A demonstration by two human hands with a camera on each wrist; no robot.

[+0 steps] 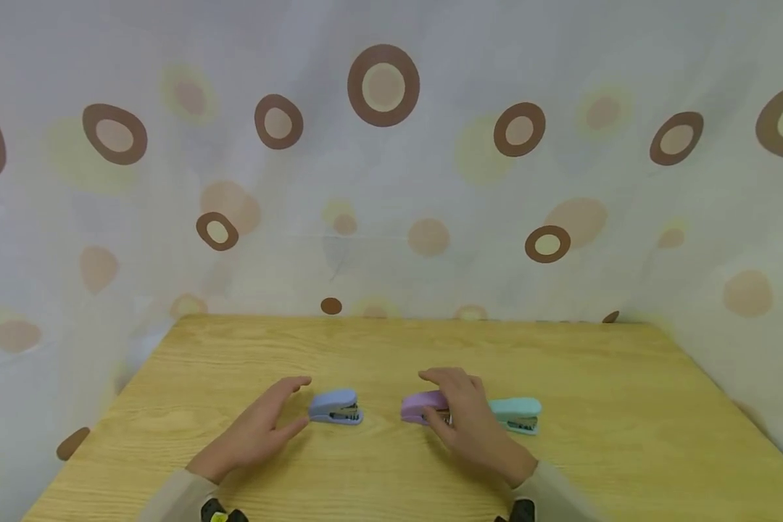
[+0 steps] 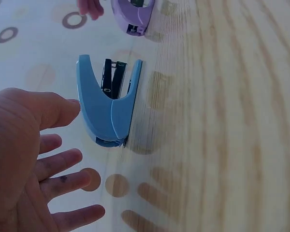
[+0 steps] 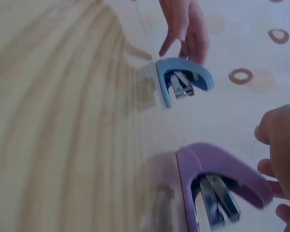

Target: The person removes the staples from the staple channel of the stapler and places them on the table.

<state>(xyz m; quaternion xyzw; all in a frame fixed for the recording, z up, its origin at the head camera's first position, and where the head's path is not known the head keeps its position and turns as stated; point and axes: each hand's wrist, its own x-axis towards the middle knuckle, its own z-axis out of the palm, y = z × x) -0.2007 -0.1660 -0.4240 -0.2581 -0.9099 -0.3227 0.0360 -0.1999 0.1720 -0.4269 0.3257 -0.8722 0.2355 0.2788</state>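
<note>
Three mini staplers sit in a row on a wooden table (image 1: 248,348) backed by a circle-print curtain (image 1: 391,181). The person's left hand (image 1: 261,428) lies spread and holds nothing, thumb and fingers forming a loose cup just behind the hinge end of the blue stapler (image 1: 336,407), close but apparently not yet touching. The right hand (image 1: 466,420) rests over the purple stapler (image 1: 423,406), its mouth end showing past the fingertips; whether the fingers have actually closed on it cannot be told from these views. Just beyond that hand's outer edge, the teal stapler (image 1: 518,415) lies untouched. To take the blue one cleanly, it seems wise to bring thumb and fingers onto its two flat sides near the hinge, keeping clear of the open mouth, and to squeeze only lightly so it does not skid across the smooth wood.
</note>
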